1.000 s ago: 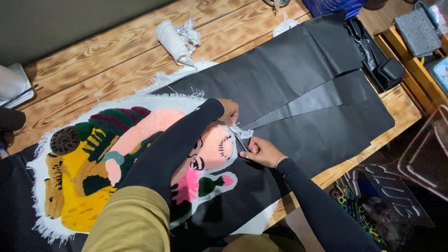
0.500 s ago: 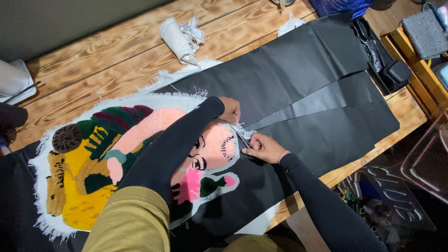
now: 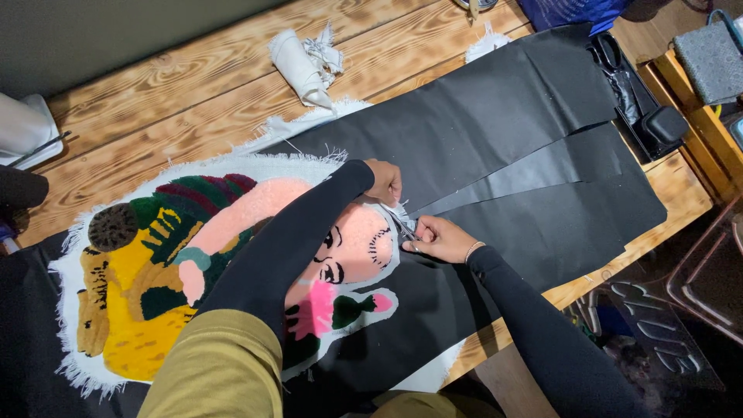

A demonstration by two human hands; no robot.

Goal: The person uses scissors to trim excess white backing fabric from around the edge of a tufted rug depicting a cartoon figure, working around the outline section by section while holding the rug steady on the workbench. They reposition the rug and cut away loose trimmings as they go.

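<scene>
A colourful tufted rug piece (image 3: 193, 271) with a frayed white cloth border lies on the wooden table (image 3: 178, 93), over black fabric (image 3: 495, 131). My left hand (image 3: 385, 181) pinches the white border at the rug's right edge. Right beside it, my right hand (image 3: 437, 238) is closed on small scissors (image 3: 400, 225), whose blades sit at that same white edge. Both arms wear black sleeves; the left forearm crosses over the rug's pink face area.
A crumpled white cloth bundle (image 3: 303, 63) lies at the table's back. Large black scissors (image 3: 611, 58) and a black box (image 3: 664, 124) sit at the right. A white object (image 3: 23, 128) stands far left. Metal frames and clutter fill the floor at lower right.
The view has drifted slightly; both hands stay together at the rug's right edge, with only small movement of the scissors hand.
</scene>
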